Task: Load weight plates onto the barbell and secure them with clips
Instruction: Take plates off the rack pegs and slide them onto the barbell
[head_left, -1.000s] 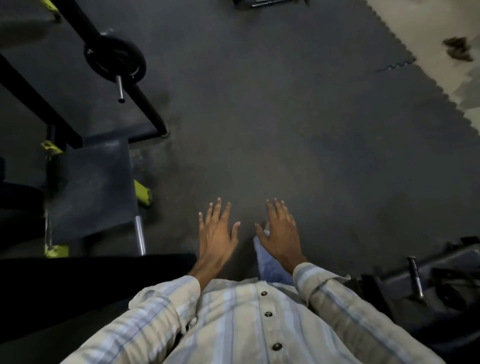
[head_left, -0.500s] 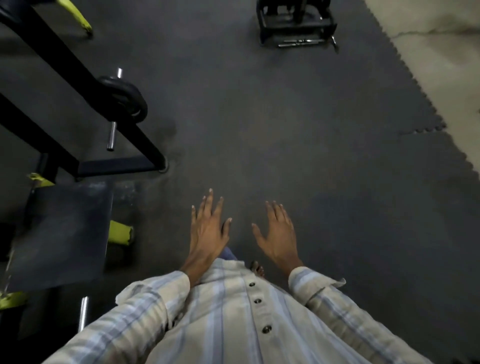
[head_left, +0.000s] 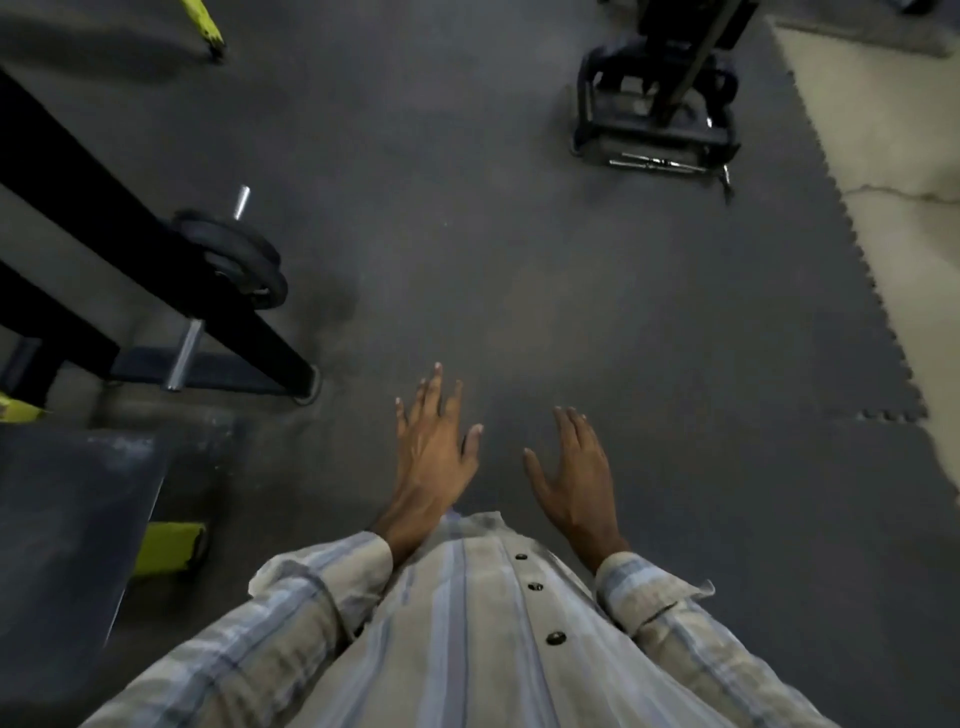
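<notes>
At the left of the frame a black weight plate (head_left: 236, 257) sits on the barbell sleeve (head_left: 241, 201) behind the dark rack frame (head_left: 130, 249); no clip is visible on it, so securing appears outstanding. At lower centre the left hand (head_left: 434, 452) and right hand (head_left: 574, 475) hang apart, fingers spread, holding nothing. At upper right a low equipment stand (head_left: 654, 124) rests on the rubber mat (head_left: 519, 286); whether it holds further plates cannot be told.

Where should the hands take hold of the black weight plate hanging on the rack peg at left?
Probably by the rim of the weight plate, one open hand on each side, coming from the free end of the steel peg so it slides off along it. Both the left hand and right hand are empty.
</notes>
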